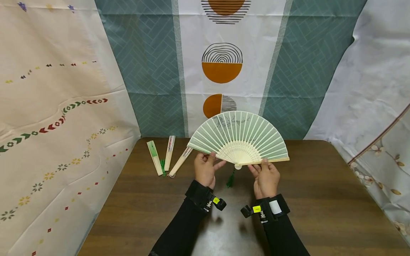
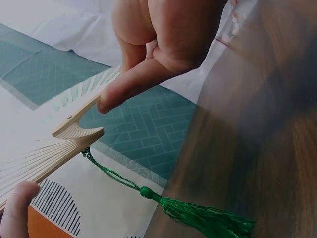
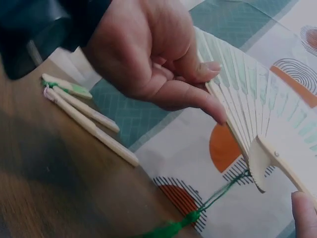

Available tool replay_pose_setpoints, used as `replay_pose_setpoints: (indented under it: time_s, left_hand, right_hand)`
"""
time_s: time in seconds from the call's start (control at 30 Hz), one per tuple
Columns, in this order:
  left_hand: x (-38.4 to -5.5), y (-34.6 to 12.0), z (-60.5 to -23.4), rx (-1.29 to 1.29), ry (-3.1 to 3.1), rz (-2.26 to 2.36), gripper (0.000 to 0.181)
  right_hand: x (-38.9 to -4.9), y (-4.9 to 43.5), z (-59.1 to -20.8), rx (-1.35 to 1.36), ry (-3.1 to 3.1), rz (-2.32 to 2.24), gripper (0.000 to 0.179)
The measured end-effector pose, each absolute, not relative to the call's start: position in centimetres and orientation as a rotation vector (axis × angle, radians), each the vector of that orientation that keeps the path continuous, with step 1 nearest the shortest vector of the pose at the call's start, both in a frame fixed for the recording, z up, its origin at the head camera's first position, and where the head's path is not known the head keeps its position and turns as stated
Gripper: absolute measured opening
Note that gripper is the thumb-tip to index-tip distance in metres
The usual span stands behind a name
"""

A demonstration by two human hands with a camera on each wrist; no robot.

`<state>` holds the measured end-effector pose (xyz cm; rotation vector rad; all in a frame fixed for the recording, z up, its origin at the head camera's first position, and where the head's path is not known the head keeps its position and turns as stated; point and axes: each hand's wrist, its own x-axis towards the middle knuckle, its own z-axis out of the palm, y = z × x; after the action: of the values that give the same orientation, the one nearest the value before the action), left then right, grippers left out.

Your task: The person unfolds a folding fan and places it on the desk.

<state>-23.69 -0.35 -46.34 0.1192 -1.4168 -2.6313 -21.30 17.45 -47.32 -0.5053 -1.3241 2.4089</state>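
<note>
A pale green hand fan (image 1: pixel 238 133) is spread wide open and held up above the table, a dark branch print on its leaf. My left hand (image 1: pixel 205 170) pinches its left outer stick between thumb and fingers. On the other side, my right hand (image 1: pixel 266 179) grips the right outer stick, its thumb lying on top. In the left wrist view, the fan's ribs (image 2: pixel 44 158) gather at the pivot between both hands. From that pivot end hangs a green tassel (image 1: pixel 230 180) on a looped cord, below the fan and between the wrists.
Three folded fans (image 1: pixel 155 158) lie at the back left of the brown wooden table (image 1: pixel 320 199), beyond my left hand; green tassel threads (image 1: pixel 163 168) lie among them. Patterned cloths (image 1: pixel 153 71) hang behind the table and at both sides.
</note>
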Motion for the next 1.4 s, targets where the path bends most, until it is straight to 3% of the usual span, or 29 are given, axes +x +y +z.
replay_pose_setpoints:
  time_s: [0.9,1.17,1.4]
  left_hand:
    - [-23.0,8.3,-47.2,0.129,-1.343,-2.886,0.004]
    - [-25.4,11.1,-48.0,0.198,-1.425,-3.004,0.026]
    - [-27.2,16.1,-48.9,0.31,-1.494,-3.06,0.039]
  right_hand:
    - [-17.4,22.8,-47.4,-0.641,-0.917,2.299,0.034]
    - [-18.1,25.8,-49.1,-0.78,-0.91,2.222,0.034]
    - [-17.9,30.7,-50.3,-0.881,-0.87,2.238,0.053]
